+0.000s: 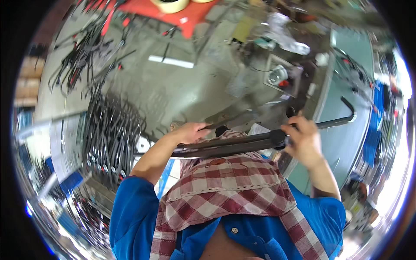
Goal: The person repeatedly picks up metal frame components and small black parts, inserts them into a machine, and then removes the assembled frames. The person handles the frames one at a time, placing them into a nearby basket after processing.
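1. Right hand (302, 139) is gripping the dark rods (234, 150), fingers bent, before the apron (208, 180).
2. A hook (346, 106) is overlapping the green table (333, 149); floor (162, 89) is extending beyond.
3. Left hand (193, 133) is blurring; its hold I cannot tell.

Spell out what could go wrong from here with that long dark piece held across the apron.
The long, dark, slender piece lies close across the red-and-white checked cloth apron, so it might snag the fabric. Beyond the bare right hand, a slim black hooked bar juts across the pale green tabletop and could bang it. Leftward, the dense heap of dark, thin rods might catch a swinging end.
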`<state>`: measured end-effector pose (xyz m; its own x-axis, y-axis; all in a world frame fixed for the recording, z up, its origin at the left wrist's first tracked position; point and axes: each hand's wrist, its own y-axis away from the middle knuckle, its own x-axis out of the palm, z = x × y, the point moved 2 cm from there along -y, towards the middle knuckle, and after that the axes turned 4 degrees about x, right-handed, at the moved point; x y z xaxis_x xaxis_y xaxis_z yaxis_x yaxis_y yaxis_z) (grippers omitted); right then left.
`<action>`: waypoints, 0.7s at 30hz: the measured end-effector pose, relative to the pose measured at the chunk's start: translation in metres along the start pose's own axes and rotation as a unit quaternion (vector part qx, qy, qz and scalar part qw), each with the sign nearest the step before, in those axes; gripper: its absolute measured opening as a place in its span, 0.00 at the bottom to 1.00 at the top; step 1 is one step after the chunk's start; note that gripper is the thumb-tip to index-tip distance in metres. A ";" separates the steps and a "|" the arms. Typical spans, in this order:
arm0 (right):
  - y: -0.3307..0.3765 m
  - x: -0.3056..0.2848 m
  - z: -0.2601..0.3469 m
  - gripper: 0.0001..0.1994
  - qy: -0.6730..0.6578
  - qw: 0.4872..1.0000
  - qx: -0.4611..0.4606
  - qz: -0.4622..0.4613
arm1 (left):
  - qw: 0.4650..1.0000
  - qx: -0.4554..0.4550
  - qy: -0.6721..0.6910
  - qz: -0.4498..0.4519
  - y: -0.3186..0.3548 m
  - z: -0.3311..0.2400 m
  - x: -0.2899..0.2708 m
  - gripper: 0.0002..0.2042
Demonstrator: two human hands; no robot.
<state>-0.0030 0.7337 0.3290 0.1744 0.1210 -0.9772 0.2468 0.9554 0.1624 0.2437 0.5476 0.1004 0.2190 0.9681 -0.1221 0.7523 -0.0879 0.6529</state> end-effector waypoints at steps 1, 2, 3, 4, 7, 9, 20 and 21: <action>0.021 -0.027 -0.024 0.26 0.002 0.999 0.029 -0.031 | 0.995 0.087 0.039 0.022 -0.011 -0.046 -0.004 0.26; 0.045 -0.047 -0.046 0.26 0.015 0.995 0.063 -0.069 | 0.982 0.166 0.085 0.041 -0.018 -0.085 -0.004 0.29; 0.067 -0.067 -0.064 0.26 0.044 0.989 0.095 -0.105 | 0.972 0.233 -0.011 0.037 -0.015 -0.130 -0.011 0.31; 0.086 -0.085 -0.079 0.25 0.042 0.983 0.139 -0.115 | 0.948 0.301 -0.102 0.033 -0.014 -0.170 -0.014 0.33; 0.116 -0.104 -0.108 0.22 0.035 0.965 0.228 -0.125 | 0.914 0.299 -0.273 -0.025 -0.033 -0.233 -0.006 0.37; 0.123 -0.091 -0.135 0.21 0.043 0.952 0.292 -0.084 | 0.870 0.352 -0.333 -0.094 -0.061 -0.239 -0.008 0.34; 0.032 -0.001 -0.234 0.18 0.124 0.915 0.384 -0.002 | 0.787 0.291 -0.515 -0.176 -0.102 -0.284 -0.213 0.13; 0.020 -0.005 -0.237 0.17 0.144 0.912 0.384 0.008 | 0.800 0.262 -0.517 -0.158 -0.107 -0.284 -0.226 0.14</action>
<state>-0.2247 0.8165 0.3049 -0.0461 0.3049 -0.9513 0.8611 0.4948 0.1169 -0.0631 0.4052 0.2706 0.1593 0.2739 -0.9485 0.9693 -0.2256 0.0976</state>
